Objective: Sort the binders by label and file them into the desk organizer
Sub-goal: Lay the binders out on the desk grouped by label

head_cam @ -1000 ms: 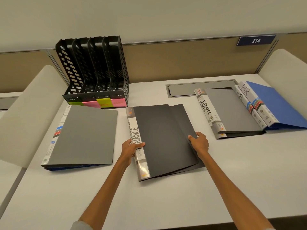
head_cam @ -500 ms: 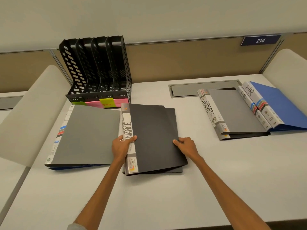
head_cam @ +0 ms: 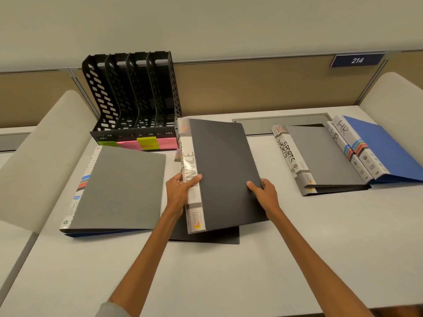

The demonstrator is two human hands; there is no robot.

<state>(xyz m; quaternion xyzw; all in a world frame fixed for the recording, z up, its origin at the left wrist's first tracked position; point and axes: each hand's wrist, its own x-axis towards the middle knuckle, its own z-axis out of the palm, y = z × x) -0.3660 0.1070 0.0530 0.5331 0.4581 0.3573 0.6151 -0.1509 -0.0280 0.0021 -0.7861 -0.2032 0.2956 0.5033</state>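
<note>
A black binder marked FINANCE is tilted up off the desk. My left hand grips its white spine and my right hand holds its right edge. A second black binder lies flat beneath it. The black desk organizer stands at the back left with empty slots and coloured sticky labels along its front. A grey binder lies left of my hands. To the right lie a grey SPORTS binder and two HR binders, the outer one blue.
A white desk carries everything. Padded white dividers rise on the left and right sides. A tan partition with a blue 214 plate runs behind. A grey cable hatch sits at the back middle.
The top FINANCE binder has been lifted off the lower black one and carried up and back toward the organizer. Both hands have moved with it.
</note>
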